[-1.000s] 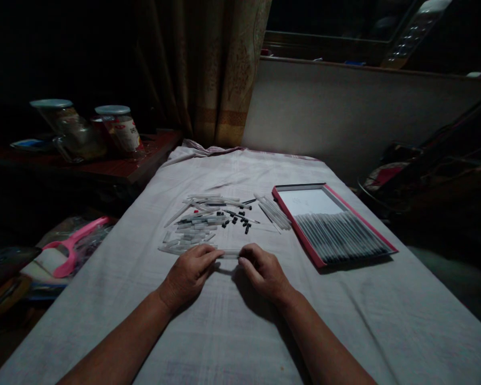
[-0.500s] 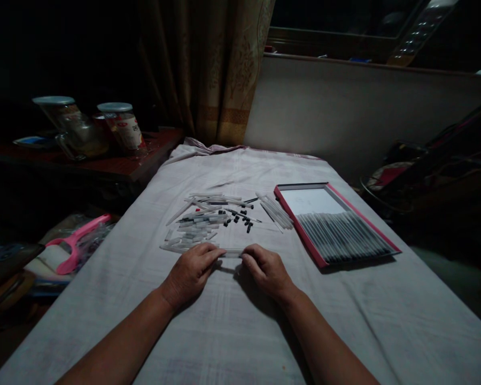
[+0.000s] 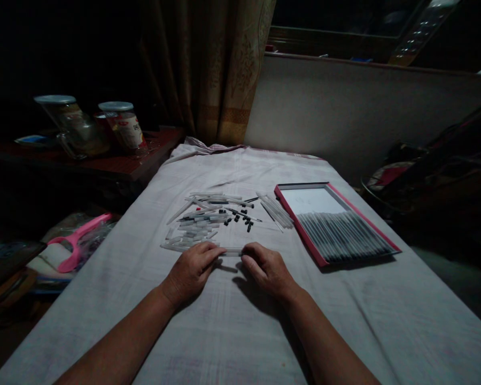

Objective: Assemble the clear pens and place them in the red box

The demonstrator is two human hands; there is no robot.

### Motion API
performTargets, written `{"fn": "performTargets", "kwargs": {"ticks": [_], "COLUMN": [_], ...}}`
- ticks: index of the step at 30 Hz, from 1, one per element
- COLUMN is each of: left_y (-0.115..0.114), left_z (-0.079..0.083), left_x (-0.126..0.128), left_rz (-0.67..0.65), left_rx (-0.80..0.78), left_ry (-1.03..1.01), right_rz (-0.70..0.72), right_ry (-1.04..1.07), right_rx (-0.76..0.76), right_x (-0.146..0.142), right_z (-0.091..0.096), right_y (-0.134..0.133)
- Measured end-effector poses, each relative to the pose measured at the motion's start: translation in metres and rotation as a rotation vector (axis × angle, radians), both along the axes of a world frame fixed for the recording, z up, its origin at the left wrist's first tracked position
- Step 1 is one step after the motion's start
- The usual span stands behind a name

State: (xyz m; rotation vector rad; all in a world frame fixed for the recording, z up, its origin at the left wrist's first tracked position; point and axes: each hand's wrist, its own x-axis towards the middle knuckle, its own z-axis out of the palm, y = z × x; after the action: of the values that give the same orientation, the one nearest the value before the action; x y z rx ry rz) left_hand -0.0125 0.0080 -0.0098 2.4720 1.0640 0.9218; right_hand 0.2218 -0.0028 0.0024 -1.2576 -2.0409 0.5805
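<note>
Both my hands rest on a pale cloth-covered table (image 3: 232, 331). My left hand (image 3: 190, 271) and my right hand (image 3: 268, 270) pinch the two ends of one clear pen barrel (image 3: 232, 251), held level between them. Just beyond lies a loose heap of clear pen barrels and caps (image 3: 200, 224), with several small black tips (image 3: 244, 218) scattered to its right. A few clear tubes (image 3: 276, 210) lie beside a red-rimmed flat box (image 3: 300, 227) that holds a row of assembled pens (image 3: 344, 237).
Two lidded jars (image 3: 120, 125) stand on a dark wooden shelf (image 3: 116, 166) at the left. A pink-handled tool (image 3: 76, 238) lies on clutter below it. A curtain (image 3: 220, 69) hangs behind the table, and dark bags (image 3: 436, 171) sit at the right.
Barely anything has moved. Both hands stay pinched on the clear barrel at the same spot; the view has only shifted slightly.
</note>
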Motion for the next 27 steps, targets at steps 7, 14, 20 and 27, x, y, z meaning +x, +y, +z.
{"fn": "performTargets", "kwargs": {"ticks": [7,14,20,27], "left_y": [0.0003,0.0001,0.0001,-0.0002], "left_z": [0.0019,0.0017,-0.0010,0.0002], "left_x": [0.0003,-0.0001,-0.0019,-0.0009], "left_rz": [-0.022,-0.028,-0.027,-0.017], "left_rx": [0.032,0.040,0.049,0.026], "left_ry": [0.001,0.013,-0.003,-0.033], "right_rz": [-0.008,0.025,-0.026,0.001], "right_ry": [-0.035,-0.045,-0.006,0.015], "right_rx": [0.048,0.043,0.035,-0.014], "right_x": [-0.0017,-0.0009,-0.0078,-0.0046], "right_z": [-0.0026,0.0010,-0.0043,-0.0004], "right_y": [0.0006,-0.0007,-0.0011,-0.0011]}}
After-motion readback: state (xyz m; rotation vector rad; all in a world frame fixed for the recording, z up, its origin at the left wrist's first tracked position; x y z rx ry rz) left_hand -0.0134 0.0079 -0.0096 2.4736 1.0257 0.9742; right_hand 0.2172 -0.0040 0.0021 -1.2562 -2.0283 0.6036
